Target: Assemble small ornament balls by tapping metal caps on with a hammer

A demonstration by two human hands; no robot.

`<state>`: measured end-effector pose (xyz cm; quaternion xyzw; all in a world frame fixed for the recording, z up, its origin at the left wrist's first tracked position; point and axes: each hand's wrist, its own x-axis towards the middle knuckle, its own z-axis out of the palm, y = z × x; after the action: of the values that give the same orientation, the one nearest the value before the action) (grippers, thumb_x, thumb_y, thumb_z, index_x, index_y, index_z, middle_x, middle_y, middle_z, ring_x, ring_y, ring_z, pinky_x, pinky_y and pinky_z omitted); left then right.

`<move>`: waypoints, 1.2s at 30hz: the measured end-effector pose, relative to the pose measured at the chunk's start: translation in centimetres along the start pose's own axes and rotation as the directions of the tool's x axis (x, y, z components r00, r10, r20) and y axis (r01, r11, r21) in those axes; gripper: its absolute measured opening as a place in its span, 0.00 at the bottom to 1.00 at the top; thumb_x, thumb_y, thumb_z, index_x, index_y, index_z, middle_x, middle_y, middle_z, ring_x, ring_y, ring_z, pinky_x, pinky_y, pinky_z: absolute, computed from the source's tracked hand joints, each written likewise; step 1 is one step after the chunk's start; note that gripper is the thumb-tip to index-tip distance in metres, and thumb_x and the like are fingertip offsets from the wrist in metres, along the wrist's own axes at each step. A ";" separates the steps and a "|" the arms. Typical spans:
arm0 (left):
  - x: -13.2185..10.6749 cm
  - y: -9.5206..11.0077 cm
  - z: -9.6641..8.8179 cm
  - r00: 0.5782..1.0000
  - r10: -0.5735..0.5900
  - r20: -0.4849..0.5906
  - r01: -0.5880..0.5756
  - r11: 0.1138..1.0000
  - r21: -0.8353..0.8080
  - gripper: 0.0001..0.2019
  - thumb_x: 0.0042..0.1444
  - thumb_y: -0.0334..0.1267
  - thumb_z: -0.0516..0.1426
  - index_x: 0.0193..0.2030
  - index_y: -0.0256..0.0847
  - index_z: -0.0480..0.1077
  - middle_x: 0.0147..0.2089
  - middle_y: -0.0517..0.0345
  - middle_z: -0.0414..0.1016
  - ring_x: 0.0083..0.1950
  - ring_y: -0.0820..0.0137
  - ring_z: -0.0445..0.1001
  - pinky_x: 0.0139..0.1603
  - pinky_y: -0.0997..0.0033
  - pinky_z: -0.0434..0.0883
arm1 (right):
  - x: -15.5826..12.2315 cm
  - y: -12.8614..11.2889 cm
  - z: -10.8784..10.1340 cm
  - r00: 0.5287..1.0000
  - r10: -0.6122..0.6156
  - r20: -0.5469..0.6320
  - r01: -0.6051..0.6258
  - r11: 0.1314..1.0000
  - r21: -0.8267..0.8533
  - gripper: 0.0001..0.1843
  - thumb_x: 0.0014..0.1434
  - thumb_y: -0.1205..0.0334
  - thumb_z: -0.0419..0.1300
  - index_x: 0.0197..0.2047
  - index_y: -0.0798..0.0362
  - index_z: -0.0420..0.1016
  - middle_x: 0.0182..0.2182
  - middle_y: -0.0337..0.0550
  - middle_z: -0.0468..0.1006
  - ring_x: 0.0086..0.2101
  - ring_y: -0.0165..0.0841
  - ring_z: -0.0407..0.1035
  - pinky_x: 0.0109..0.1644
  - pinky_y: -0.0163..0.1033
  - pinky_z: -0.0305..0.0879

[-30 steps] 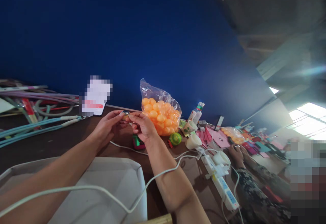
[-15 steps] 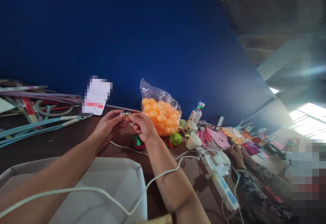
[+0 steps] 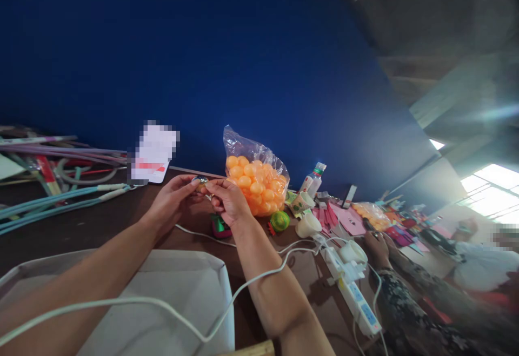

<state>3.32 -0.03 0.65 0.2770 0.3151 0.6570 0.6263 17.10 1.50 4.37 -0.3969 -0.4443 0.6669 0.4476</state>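
Observation:
Both hands meet over the dark table, fingers closed around one small shiny rounded piece [image 3: 200, 181] whose kind I cannot make out. My left hand [image 3: 175, 196] pinches it from the left. From the right, my right hand [image 3: 229, 199] grips its other side, with the fingers curled in. Just behind the right hand stands a clear plastic bag of orange balls [image 3: 257, 183]. Below the hands lies a small green and pink item [image 3: 220, 227], partly hidden by the right wrist. A round green and yellow piece [image 3: 279, 220] rests to the right.
A white box [image 3: 225, 291] sits nearest me, a white cable [image 3: 133, 301] crossing above it. At right are a power strip [image 3: 359, 304], tape rolls [image 3: 308, 226] and a bottle [image 3: 312, 180]. Another person's hands [image 3: 377, 248] work beyond. A phone [image 3: 150, 153] leans at left, beside blue cords [image 3: 60, 205].
My hands stay in nearly the same place, holding the small shiny piece. The other person's hands at right have shifted slightly.

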 end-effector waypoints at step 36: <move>0.3 0.0 -0.1 0.998 0.067 -0.002 -0.067 0.997 -0.044 0.11 0.49 0.33 0.69 0.38 0.35 0.73 0.31 0.55 0.80 0.29 0.72 0.79 0.33 0.76 0.77 | 0.0 -0.1 0.0 0.997 -0.068 0.019 0.068 0.997 0.045 0.14 0.42 0.62 0.72 0.35 0.55 0.79 0.26 0.38 0.81 0.19 0.21 0.66 0.18 0.25 0.48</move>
<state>3.27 0.26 0.57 0.2733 0.2914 0.6845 0.6098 17.13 1.48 4.47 -0.3645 -0.4471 0.6651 0.4741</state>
